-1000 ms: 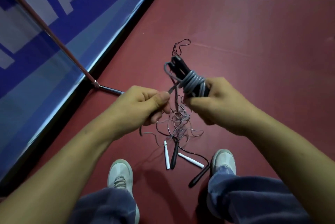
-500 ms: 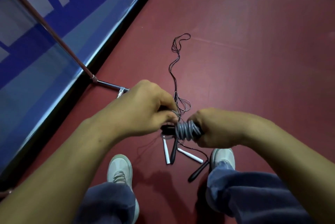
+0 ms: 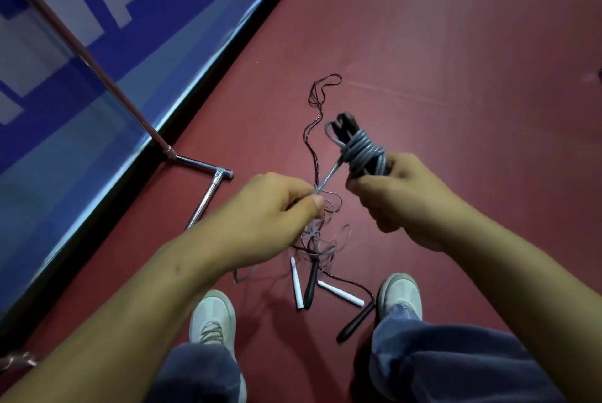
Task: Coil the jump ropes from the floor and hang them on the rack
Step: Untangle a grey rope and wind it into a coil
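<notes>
**Grey jump rope** (image 3: 363, 155): held in the air in front of the person, above the floor. It is wound in close turns round its pair of black grips (image 3: 347, 124), whose ends stick out past the bundle.

**Right hand** (image 3: 400, 200): fingers and thumb are curled round the lower part of the bundle, gripping it.

**Left hand** (image 3: 270, 217): pinches one free length of the grey cord, which runs taut from the bundle down into the curled fist.

**Handling, as judged:**
- The cord looks light, smooth and springy, so the turns would likely loosen if the tension drops.
- The sound hold is across wraps and grips together, where the rigid grips give something firm to squeeze.
- The free length is best held close to the bundle.

**Tangle of thin ropes** (image 3: 321, 241): lies on the red floor (image 3: 456, 76) below the hands, between the two shoes.
- Two white handles (image 3: 297, 285) and two black handles (image 3: 310, 285) lie at its near edge.
- One dark strand runs away to a far loop (image 3: 325, 86).
- These cords look limp and apt to snag, so the handles are the better place to lift them.

**Metal stand** (image 3: 195, 163): its foot rests on the floor at the left, beside the blue wall panel (image 3: 81, 44). It is presumably the rack, but its hanging part is out of view.
</notes>
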